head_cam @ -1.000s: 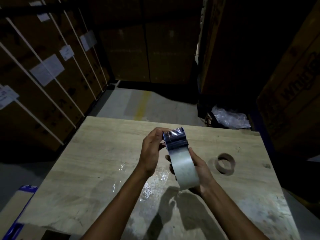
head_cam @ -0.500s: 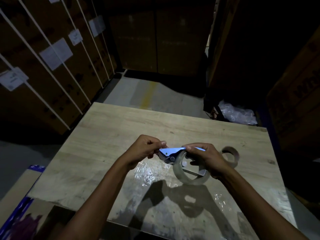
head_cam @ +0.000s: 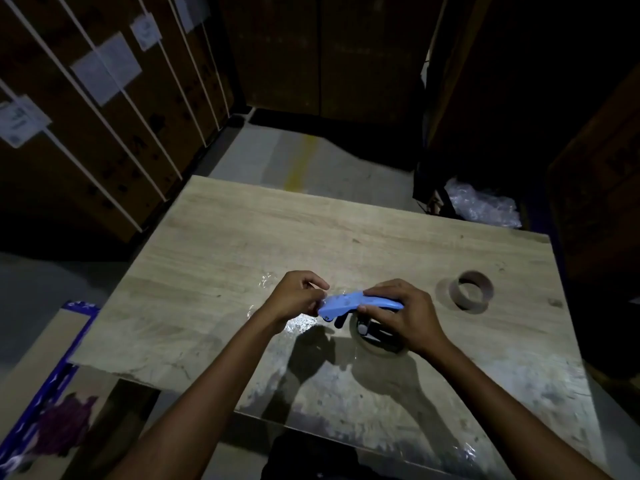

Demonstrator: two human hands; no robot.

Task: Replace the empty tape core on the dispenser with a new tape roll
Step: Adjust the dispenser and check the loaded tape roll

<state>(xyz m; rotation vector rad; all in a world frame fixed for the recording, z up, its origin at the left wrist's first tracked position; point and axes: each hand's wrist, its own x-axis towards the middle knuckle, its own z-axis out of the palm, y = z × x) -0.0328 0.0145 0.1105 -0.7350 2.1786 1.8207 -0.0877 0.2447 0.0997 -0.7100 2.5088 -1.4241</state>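
Note:
A blue tape dispenser (head_cam: pixel 341 303) with a clear tape roll (head_cam: pixel 377 351) mounted on it is held just above the wooden table (head_cam: pixel 242 244). My right hand (head_cam: pixel 403 315) grips the dispenser's body from above and hides much of the roll. At the dispenser's front end my left hand (head_cam: pixel 296 296) has its fingertips pinched; a thin clear tape end seems to sit between them, but the dim light makes this unclear. The empty brown tape core (head_cam: pixel 471 289) lies flat on the table to the right of my hands.
Stacked strapped cardboard boxes (head_cam: pixel 86 116) line the left side and more dark cartons (head_cam: pixel 571 168) stand on the right. Crumpled clear plastic (head_cam: pixel 483 206) lies past the table's far right corner. Flattened cardboard with blue edging (head_cam: pixel 41 375) lies on the floor at lower left.
The dispenser has been turned from upright to lying low over the table. My right hand has shifted on top of it, and my left hand pinches at its front end.

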